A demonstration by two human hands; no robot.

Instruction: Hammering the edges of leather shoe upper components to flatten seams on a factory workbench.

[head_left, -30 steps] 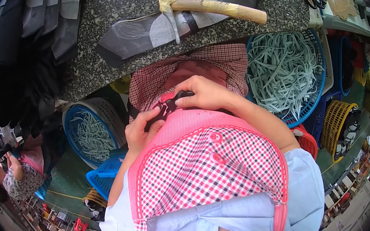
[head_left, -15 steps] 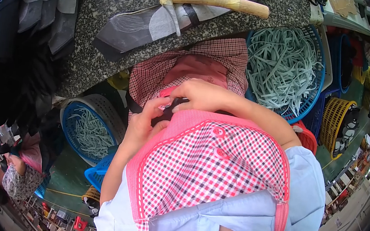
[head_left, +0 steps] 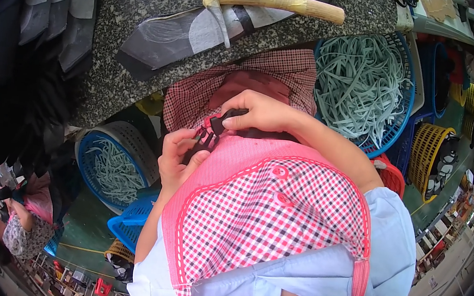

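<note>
The right hand (head_left: pixel 262 112) is closed in a pinch on a small black buckle (head_left: pixel 230 116), thumb and fingertips gripping it at the centre of the view, just above the pink striped bib of the checked apron (head_left: pixel 272 226). The left hand (head_left: pixel 180 156) sits just below and to the left of the buckle, fingers curled in a loose grip on a second small black clip piece (head_left: pixel 205 140); the exact contact is partly hidden by the fingers. The two hands are near each other, close to the chest, over the red-checked cloth (head_left: pixel 196 93) that hangs from the near edge of the bench (head_left: pixel 127 28). On the speckled stone bench, at the far side, a hammer (head_left: pixel 272 1) with a tape-wrapped wooden handle lies across grey and black cut fabric pieces (head_left: pixel 174 31); further dark pieces are stacked at the far left. To the right of the hands, a blue basket (head_left: pixel 403 103) holds pale green straps (head_left: pixel 354 82). To the left, below the bench edge, a white basket (head_left: pixel 126 134) with a blue liner holds more such straps. A yellow basket (head_left: pixel 428 154) stands further right. Another person (head_left: pixel 19 231) sits at the near left.
</note>
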